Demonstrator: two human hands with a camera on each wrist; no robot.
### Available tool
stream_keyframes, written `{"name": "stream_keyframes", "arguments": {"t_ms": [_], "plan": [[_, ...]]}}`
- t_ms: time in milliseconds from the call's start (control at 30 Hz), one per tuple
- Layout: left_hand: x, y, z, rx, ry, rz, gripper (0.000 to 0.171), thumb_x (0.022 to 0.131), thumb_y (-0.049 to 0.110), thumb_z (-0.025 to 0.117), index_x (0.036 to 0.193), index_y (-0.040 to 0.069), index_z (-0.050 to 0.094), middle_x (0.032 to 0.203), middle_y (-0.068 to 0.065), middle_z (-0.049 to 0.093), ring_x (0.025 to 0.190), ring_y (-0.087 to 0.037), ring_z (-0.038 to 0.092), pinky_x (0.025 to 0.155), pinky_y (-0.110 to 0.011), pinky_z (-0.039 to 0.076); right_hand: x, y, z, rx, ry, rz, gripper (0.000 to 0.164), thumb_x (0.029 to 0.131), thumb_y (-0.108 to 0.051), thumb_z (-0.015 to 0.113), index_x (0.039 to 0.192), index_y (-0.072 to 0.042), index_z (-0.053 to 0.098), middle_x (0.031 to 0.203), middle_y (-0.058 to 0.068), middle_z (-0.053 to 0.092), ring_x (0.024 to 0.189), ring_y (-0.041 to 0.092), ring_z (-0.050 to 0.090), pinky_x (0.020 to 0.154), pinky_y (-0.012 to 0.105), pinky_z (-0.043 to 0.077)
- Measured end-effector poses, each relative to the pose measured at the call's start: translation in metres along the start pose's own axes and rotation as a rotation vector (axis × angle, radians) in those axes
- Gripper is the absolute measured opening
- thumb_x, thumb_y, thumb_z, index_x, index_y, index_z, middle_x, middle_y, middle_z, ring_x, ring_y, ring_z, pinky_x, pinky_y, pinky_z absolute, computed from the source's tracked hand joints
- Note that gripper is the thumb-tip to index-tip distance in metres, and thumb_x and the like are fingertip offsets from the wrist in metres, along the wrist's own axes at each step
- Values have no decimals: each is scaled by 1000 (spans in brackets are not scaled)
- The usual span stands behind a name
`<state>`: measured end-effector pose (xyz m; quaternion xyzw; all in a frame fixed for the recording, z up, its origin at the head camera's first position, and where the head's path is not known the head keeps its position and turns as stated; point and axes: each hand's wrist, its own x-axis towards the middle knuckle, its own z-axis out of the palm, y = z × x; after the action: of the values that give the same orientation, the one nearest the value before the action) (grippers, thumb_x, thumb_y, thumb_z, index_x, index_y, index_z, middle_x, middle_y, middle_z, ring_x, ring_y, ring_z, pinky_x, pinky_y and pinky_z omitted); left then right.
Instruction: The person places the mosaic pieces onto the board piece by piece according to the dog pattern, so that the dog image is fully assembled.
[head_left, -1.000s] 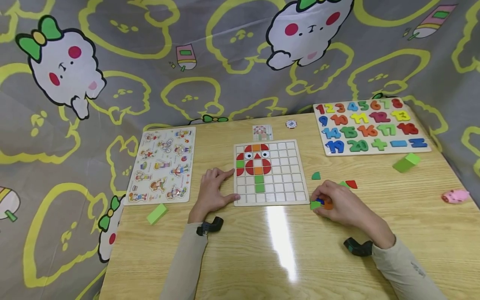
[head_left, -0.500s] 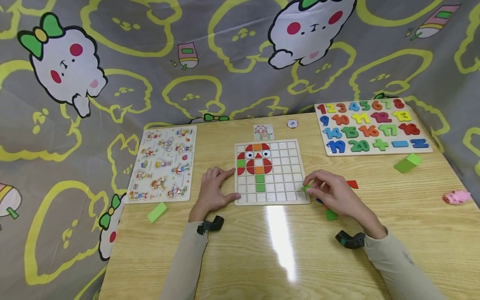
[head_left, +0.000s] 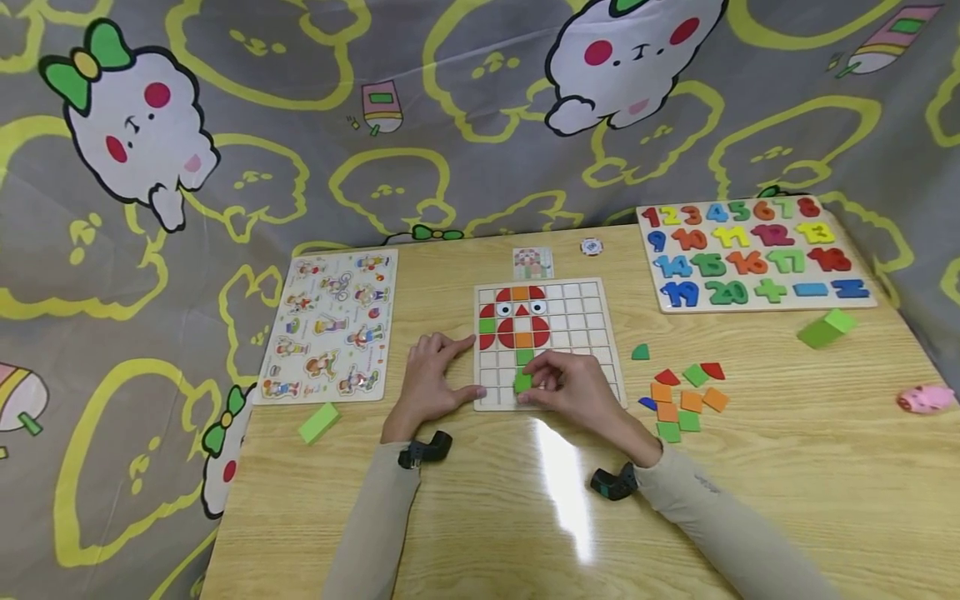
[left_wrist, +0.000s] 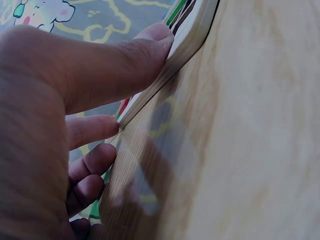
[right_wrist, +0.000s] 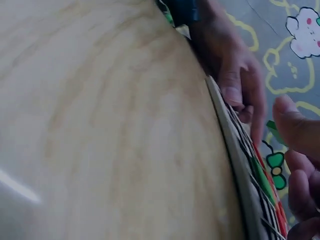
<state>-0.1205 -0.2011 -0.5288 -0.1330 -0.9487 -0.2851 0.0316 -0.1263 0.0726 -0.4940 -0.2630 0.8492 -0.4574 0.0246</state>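
Note:
My right hand (head_left: 577, 385) pinches a green square tile (head_left: 522, 382) between thumb and fingers, low over the gridded wooden board (head_left: 617, 392). In the right wrist view the thumb tip meets that tile's edge. Whether the tile touches the board cannot be told. On the board, red, orange and green tiles and two eye tiles form an animal-like figure, with a green tile (head_left: 525, 356) just above the held one. My left hand (head_left: 430, 379) rests at the board's left edge, thumb and index finger stretched out against it, as the left wrist view shows too.
Right of the board lie several loose tiles, among them an orange square (head_left: 691, 402) and a green quarter-round (head_left: 641, 352). A picture card (head_left: 532, 262) and a chip (head_left: 591, 247) sit behind it. A number board (head_left: 750, 308), figure puzzle (head_left: 300, 283), green blocks (head_left: 319, 423) and pink pig (head_left: 926, 398) surround these.
My right hand took a green tile from the loose pile and carried it left over the board, uncovering the pile. My left hand stayed at the board's edge.

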Motion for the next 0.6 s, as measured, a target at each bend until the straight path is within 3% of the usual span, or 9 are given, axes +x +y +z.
{"name": "stream_keyframes", "arguments": {"t_ms": [300, 600], "plan": [[0, 0, -1, -12, -4, -10, 84, 71, 58, 79, 144, 27, 53, 110, 0, 49, 96, -20, 38, 85, -37, 28, -1, 2, 7, -149, -54, -38, 34, 67, -37, 92, 90, -18, 74, 75, -6, 64, 57, 3, 48, 53, 23, 40], [0, 0, -1, -9, -16, -21, 84, 71, 58, 79, 145, 29, 51, 109, 1, 48, 95, -20, 37, 85, -37, 27, -3, 2, 1, -143, -98, -23, 33, 69, -33, 91, 92, -17, 74, 78, -5, 63, 59, 4, 51, 56, 22, 43]]}}
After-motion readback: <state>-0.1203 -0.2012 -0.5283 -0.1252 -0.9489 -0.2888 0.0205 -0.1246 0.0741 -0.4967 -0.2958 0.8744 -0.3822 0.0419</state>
